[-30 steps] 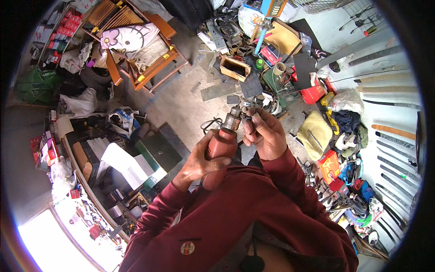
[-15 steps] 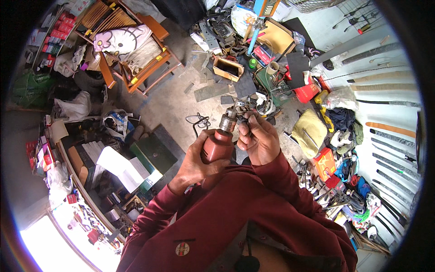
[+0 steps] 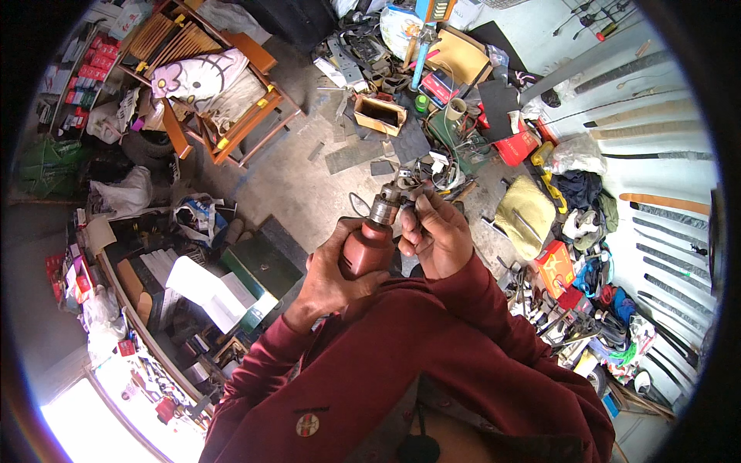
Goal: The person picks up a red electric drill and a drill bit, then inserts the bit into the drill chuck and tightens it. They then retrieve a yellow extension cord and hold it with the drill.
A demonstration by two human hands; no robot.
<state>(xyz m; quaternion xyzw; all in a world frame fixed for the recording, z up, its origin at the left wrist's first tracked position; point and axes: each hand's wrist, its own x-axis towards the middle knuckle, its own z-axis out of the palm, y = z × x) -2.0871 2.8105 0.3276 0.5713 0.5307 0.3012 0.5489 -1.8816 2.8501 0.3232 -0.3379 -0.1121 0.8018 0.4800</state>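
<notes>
A red power drill [image 3: 366, 251] points away from me, its metal chuck [image 3: 384, 207] at the far end. Around the drill's body wraps my left hand [image 3: 330, 276], with the thumb across the near side. My right hand [image 3: 443, 238] is closed in a pinch just right of the chuck. Between its fingertips is a small dark piece [image 3: 407, 202], seemingly a chuck key, against or very close to the chuck's side; the fingers partly hide it. A short metal tip [image 3: 402, 179] shows beyond the chuck, but whether it is a drill bit is unclear.
A wooden chair [image 3: 255, 100] with a patterned cushion stands far left. Ahead on the floor lie an open carton [image 3: 380, 116], dark sheets and cables. A yellow pad [image 3: 526, 216] and piled goods lie right. Left are a green box [image 3: 266, 262] and a cluttered bench [image 3: 147, 332].
The drill and both hands have shifted slightly left in the view, and the surroundings have shifted a little too. My right fingers stay at the chuck, slightly lower and closer in.
</notes>
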